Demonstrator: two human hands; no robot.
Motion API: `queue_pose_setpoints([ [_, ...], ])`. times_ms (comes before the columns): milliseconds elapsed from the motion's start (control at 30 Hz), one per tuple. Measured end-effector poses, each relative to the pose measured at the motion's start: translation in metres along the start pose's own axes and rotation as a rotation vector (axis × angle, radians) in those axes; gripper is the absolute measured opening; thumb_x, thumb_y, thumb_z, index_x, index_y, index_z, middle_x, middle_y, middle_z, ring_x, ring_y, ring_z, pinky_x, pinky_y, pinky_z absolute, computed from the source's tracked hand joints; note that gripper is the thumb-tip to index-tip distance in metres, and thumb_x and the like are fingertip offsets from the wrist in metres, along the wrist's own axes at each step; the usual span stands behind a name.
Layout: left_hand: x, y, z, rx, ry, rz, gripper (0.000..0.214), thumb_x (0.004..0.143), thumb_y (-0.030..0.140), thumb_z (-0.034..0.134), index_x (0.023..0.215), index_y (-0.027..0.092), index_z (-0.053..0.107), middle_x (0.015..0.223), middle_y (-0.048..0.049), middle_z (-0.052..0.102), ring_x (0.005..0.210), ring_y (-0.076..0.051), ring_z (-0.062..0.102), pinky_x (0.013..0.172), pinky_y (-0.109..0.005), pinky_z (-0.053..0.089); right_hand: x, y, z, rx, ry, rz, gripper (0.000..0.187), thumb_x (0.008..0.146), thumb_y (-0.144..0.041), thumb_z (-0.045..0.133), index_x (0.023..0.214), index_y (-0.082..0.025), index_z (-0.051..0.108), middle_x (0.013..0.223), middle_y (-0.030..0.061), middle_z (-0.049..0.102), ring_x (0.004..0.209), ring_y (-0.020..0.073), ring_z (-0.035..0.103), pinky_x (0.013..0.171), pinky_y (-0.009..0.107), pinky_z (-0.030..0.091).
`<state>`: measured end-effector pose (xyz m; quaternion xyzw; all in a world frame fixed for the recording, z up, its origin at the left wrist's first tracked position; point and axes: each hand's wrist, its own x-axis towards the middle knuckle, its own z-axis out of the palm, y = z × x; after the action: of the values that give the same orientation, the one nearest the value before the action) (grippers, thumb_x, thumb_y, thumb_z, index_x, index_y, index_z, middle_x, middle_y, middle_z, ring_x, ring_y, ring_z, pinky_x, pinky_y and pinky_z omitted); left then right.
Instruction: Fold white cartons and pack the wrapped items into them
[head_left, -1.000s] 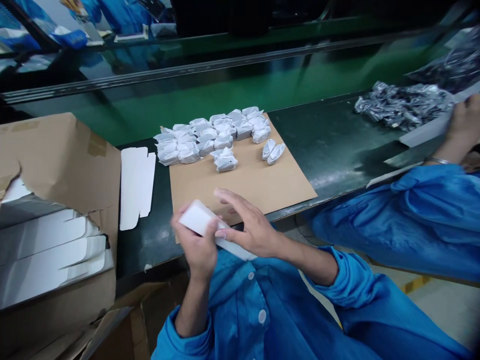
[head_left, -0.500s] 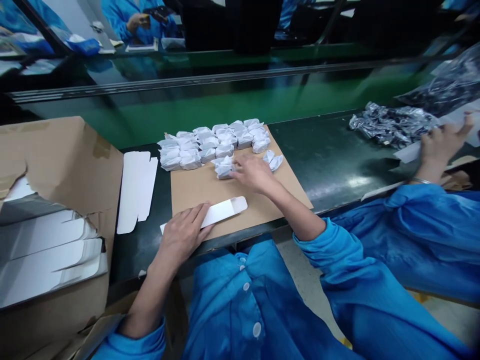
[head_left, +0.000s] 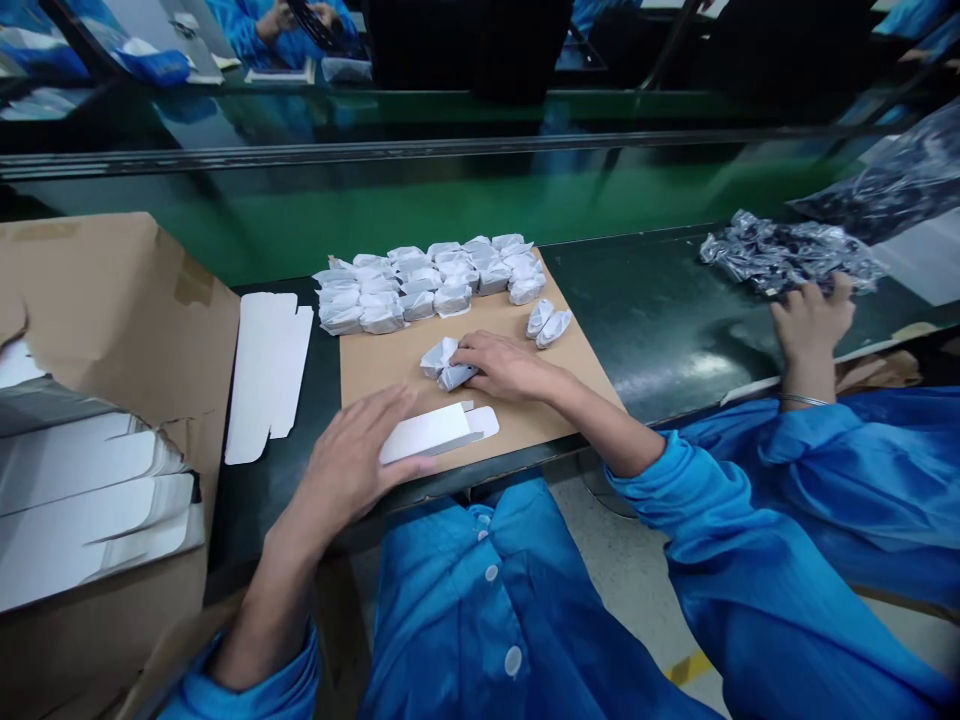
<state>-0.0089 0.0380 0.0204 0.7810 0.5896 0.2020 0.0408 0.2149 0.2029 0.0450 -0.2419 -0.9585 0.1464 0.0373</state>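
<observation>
A slim white carton (head_left: 426, 434), end flaps open, lies on the brown cardboard sheet (head_left: 577, 385) — the left hand (head_left: 352, 450) spans it, grip unclear. Just beyond, the right hand (head_left: 510, 368) clasps a packet (head_left: 436, 360) (crinkled, white-wrapped) by its side.

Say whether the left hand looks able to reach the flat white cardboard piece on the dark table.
Likely yes: the left hand is close, nothing visible blocks the flat white piece, and the oblong white cardboard box lies to the hand's right.
</observation>
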Motion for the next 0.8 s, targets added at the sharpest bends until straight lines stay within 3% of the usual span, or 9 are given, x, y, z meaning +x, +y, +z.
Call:
queue_pose_setpoints([
  [67,0.027,-0.001,-0.009,-0.092,0.000,-0.049,0.058,0.092,0.048,0.052,0.145,0.028,0.041,0.149,-0.0060,0.047,0.136,-0.026,0.045,0.109,-0.044,0.041,0.006,-0.001,-0.009,0.039,-0.017,-0.001,0.031,0.084,-0.009,0.057,0.113,-0.018,0.066,0.116,0.0081,0.065,0.112,0.0234,0.057,0.093,0.035,0.043],
  [133,0.057,-0.005,-0.012,-0.167,-0.093,-0.053,0.063,0.089,0.037,0.058,0.148,0.034,0.035,0.156,-0.0023,0.037,0.140,-0.026,0.040,0.112,-0.044,0.038,0.009,-0.004,-0.017,0.071,-0.006,0.018,0.033,0.084,-0.007,0.055,0.113,-0.019,0.066,0.118,0.0065,0.066,0.111,0.0222,0.059,0.093,0.034,0.043],
  [200,0.083,-0.011,-0.009,-0.260,-0.184,-0.018,0.067,0.084,0.033,0.063,0.146,0.033,0.039,0.152,-0.0025,0.044,0.136,-0.026,0.044,0.110,-0.043,0.039,0.009,-0.008,-0.023,0.080,-0.008,0.025,0.031,0.086,-0.011,0.056,0.114,-0.020,0.066,0.120,0.0057,0.066,0.110,0.0220,0.060,0.092,0.033,0.043],
  [267,0.099,-0.017,-0.001,-0.345,-0.209,0.016,0.054,0.082,0.032,0.064,0.135,0.028,0.053,0.137,-0.0033,0.059,0.125,-0.024,0.054,0.105,-0.039,0.044,0.006,-0.011,-0.026,0.083,-0.028,0.020,0.027,0.089,-0.018,0.057,0.114,-0.021,0.066,0.120,0.0054,0.066,0.108,0.0220,0.061,0.090,0.032,0.043],
  [400,0.104,-0.020,0.011,-0.316,-0.176,0.056,0.027,0.084,0.036,0.061,0.105,0.022,0.070,0.122,-0.0044,0.065,0.105,-0.021,0.062,0.093,-0.035,0.049,-0.004,-0.018,-0.032,0.025,-0.048,0.029,0.021,0.092,-0.024,0.055,0.111,-0.019,0.064,0.112,0.0061,0.068,0.103,0.0213,0.061,0.080,0.029,0.041],
  [533,0.100,-0.021,0.011,-0.124,-0.129,0.022,0.026,0.089,0.032,0.054,0.103,0.019,0.070,0.120,-0.0079,0.063,0.097,-0.021,0.063,0.087,-0.034,0.050,-0.022,-0.013,-0.043,0.001,-0.066,0.122,0.017,0.086,-0.022,0.061,0.102,-0.019,0.063,0.099,0.0046,0.069,0.086,0.0190,0.060,0.068,0.026,0.036],
  [600,0.098,-0.025,0.008,-0.065,-0.100,-0.064,0.026,0.090,0.028,0.051,0.103,0.016,0.070,0.115,-0.0102,0.065,0.097,-0.023,0.064,0.087,-0.035,0.050,-0.032,-0.004,-0.045,0.155,-0.031,0.213,0.018,0.084,-0.026,0.063,0.099,-0.017,0.063,0.088,0.0036,0.067,0.078,0.0172,0.059,0.065,0.026,0.038],
  [667,0.095,-0.028,0.006,-0.054,-0.078,-0.102,0.031,0.089,0.029,0.054,0.113,0.015,0.066,0.122,-0.0112,0.063,0.105,-0.025,0.063,0.092,-0.039,0.049,-0.039,0.006,-0.040,0.471,0.008,0.310,0.023,0.085,-0.034,0.064,0.097,-0.015,0.061,0.080,0.0020,0.064,0.070,0.0152,0.058,0.061,0.026,0.043],
  [800,0.091,-0.013,0.006,-0.146,-0.113,-0.052,0.066,0.082,0.041,0.065,0.142,0.025,0.044,0.149,-0.0083,0.045,0.135,-0.029,0.045,0.109,-0.046,0.038,-0.043,0.010,-0.022,1.081,0.012,0.324,0.034,0.080,-0.041,0.070,0.097,-0.014,0.060,0.078,0.0006,0.064,0.065,0.0122,0.061,0.061,0.026,0.053],
])
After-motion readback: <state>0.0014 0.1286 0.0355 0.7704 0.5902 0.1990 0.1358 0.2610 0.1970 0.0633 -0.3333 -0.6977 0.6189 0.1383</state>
